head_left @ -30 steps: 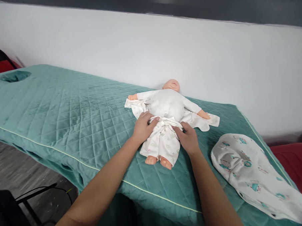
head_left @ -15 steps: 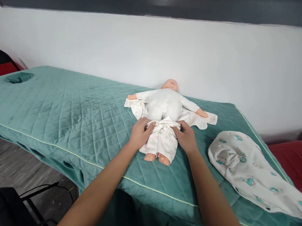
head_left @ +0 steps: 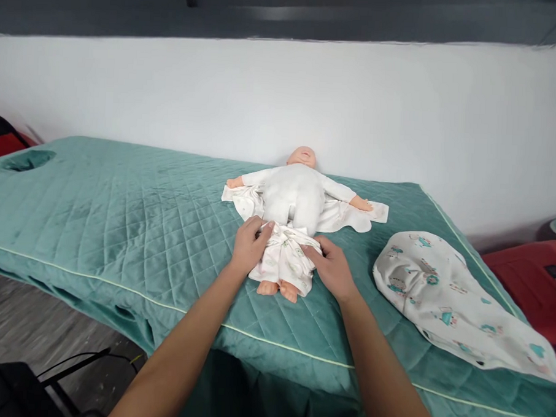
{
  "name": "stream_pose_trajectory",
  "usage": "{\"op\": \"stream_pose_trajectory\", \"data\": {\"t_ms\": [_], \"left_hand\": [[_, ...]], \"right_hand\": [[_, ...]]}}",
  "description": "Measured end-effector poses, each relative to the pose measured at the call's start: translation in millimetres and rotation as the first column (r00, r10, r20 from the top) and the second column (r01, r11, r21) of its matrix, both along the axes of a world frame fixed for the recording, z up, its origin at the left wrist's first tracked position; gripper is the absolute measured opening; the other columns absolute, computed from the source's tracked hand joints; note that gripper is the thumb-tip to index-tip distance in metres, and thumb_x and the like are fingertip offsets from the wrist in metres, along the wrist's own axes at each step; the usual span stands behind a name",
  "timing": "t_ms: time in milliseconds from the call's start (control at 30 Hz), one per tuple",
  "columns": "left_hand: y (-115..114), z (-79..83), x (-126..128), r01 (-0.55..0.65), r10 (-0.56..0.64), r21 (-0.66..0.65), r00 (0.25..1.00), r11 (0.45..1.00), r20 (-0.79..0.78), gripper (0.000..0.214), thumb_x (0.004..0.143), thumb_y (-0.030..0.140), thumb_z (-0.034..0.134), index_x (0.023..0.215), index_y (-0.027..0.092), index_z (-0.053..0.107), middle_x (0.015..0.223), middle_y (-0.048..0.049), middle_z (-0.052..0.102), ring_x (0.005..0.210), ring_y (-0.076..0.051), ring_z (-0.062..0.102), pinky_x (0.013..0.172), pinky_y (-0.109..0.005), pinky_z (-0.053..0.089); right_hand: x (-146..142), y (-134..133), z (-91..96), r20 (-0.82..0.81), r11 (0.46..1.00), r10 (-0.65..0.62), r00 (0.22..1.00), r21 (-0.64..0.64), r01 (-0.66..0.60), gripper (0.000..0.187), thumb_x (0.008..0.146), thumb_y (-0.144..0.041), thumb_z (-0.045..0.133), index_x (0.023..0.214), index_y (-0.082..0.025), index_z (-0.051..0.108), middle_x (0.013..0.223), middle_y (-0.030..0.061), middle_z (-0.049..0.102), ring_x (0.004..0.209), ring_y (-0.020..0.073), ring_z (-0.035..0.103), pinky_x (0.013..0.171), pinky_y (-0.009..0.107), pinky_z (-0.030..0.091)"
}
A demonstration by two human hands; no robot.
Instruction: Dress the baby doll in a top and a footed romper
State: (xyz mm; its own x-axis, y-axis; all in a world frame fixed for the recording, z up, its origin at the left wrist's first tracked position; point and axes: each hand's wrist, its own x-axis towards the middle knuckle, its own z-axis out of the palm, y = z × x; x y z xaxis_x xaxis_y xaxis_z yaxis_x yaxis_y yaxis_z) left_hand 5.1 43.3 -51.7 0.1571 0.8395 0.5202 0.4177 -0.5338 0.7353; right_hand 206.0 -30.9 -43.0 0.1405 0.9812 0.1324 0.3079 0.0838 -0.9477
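Observation:
A baby doll (head_left: pixel 293 189) with a white cloth body lies on its back, head toward the wall and feet toward me. White printed baby pants (head_left: pixel 285 258) cover its legs, their waistband bunched around the thighs. My left hand (head_left: pixel 251 243) pinches the waistband on the left side. On the right side, my right hand (head_left: pixel 329 265) grips the same waistband between thumb and fingers. Both bare feet (head_left: pixel 278 289) of the doll poke out of the leg openings. Beneath its back and arms a white baby top (head_left: pixel 344 216) is spread open.
A green quilted bed cover (head_left: pixel 143 227) lies under everything, with a round hole (head_left: pixel 29 160) at the far left. White printed cloth (head_left: pixel 453 302) rests at the right. Behind stands a white wall (head_left: pixel 218 95); red cases (head_left: pixel 532 284) are beyond the right edge.
The waistband has slid a little lower toward the feet, showing more of the doll's white upper legs. Both hands keep their hold. The camera view has shifted slightly.

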Motion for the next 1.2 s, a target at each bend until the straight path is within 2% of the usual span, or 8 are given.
{"op": "stream_pose_trajectory", "data": {"t_ms": [200,433,667,800,900,1000,1067,1200], "left_hand": [[-14,2.6,-1,-0.012,0.018,-0.084,0.997,0.996,0.072,0.047,0.098,0.04,0.049,0.059,0.021,0.032,0.059,0.004,0.034,0.06,-0.012,0.038,0.062,-0.03,0.031],[-47,-2.2,-5,-0.022,0.03,-0.111,0.997,0.994,0.075,0.043,0.1,0.036,0.046,0.062,0.021,0.033,0.062,0.0034,0.036,0.063,-0.013,0.038,0.064,-0.03,0.029],[-38,-8.2,-5,-0.033,0.034,-0.039,0.999,0.999,0.007,0.037,0.102,0.033,0.042,0.067,0.022,0.036,0.068,0.0018,0.042,0.069,-0.016,0.042,0.067,-0.031,0.032],[-32,-9.1,-5,-0.048,0.048,-0.02,0.999,0.999,-0.011,0.037,0.103,0.032,0.041,0.067,0.023,0.036,0.068,0.0015,0.042,0.07,-0.017,0.043,0.069,-0.032,0.033],[-30,-9.9,-5,-0.067,0.067,0.011,0.997,0.998,-0.036,0.037,0.103,0.032,0.04,0.067,0.023,0.035,0.068,0.0012,0.043,0.072,-0.017,0.043,0.071,-0.032,0.034],[-27,-10.4,-6,-0.087,0.089,0.033,0.994,0.996,-0.063,0.038,0.103,0.031,0.039,0.066,0.023,0.035,0.067,0.0013,0.043,0.071,-0.017,0.043,0.074,-0.033,0.035],[-24,-10.4,-6,-0.085,0.087,0.042,0.994,0.996,-0.065,0.039,0.103,0.03,0.04,0.065,0.023,0.034,0.065,0.0015,0.042,0.07,-0.017,0.043,0.074,-0.033,0.035],[-23,-8.9,-6,-0.068,0.07,0.036,0.997,0.997,-0.038,0.043,0.102,0.031,0.041,0.06,0.023,0.032,0.061,0.0017,0.04,0.067,-0.017,0.041,0.072,-0.033,0.035]], "right_hand": [[3,2,-3.9,-0.009,0.998,-0.069,0.998,0.012,0.069,0.027,0.083,-0.048,0.068,0.082,-0.021,0.065,0.076,-0.0029,0.059,0.073,0.0161,0.049,0.068,0.029,0.04],[7,4,-11.6,-0.049,0.999,-0.034,0.998,0.033,0.036,0.027,0.084,-0.048,0.069,0.09,-0.021,0.068,0.081,-0.0031,0.062,0.079,0.0162,0.053,0.073,0.028,0.042],[4,-6,-9.5,-0.059,0.998,0.006,0.998,0.059,-0.003,0.028,0.086,-0.048,0.067,0.083,-0.02,0.064,0.076,-0.0031,0.058,0.073,0.015,0.051,0.07,0.028,0.041],[-3,-28,-6.1,0.011,0.994,0.105,0.994,0.012,-0.105,0.03,0.09,-0.05,0.061,0.084,-0.02,0.062,0.073,-0.0029,0.057,0.07,0.0149,0.051,0.068,0.029,0.041],[-11,-49,-3.7,0.067,0.988,0.154,0.986,-0.028,-0.153,0.033,0.088,-0.05,0.065,0.103,-0.021,0.063,0.089,0.0007,0.064,0.083,0.0191,0.058,0.076,0.033,0.047],[-19,-65,-4.9,0.178,0.986,0.165,0.97,-0.024,-0.164,0.073,0.068,-0.05,0.086,0.128,-0.023,0.055,0.122,0.0085,0.063,0.114,0.0302,0.058,0.097,0.044,0.048],[-23,-70,-8.5,0.293,0.991,0.12,0.949,0.016,-0.13,0.09,0.059,-0.047,0.092,0.135,-0.023,0.051,0.131,0.0117,0.059,0.125,0.035,0.054,0.105,0.05,0.044],[-30,-71,-16.5,0.424,0.989,0.004,0.905,0.13,-0.066,0.076,0.069,-0.044,0.085,0.133,-0.023,0.05,0.127,0.0122,0.062,0.122,0.0349,0.057,0.105,0.053,0.045]]}}
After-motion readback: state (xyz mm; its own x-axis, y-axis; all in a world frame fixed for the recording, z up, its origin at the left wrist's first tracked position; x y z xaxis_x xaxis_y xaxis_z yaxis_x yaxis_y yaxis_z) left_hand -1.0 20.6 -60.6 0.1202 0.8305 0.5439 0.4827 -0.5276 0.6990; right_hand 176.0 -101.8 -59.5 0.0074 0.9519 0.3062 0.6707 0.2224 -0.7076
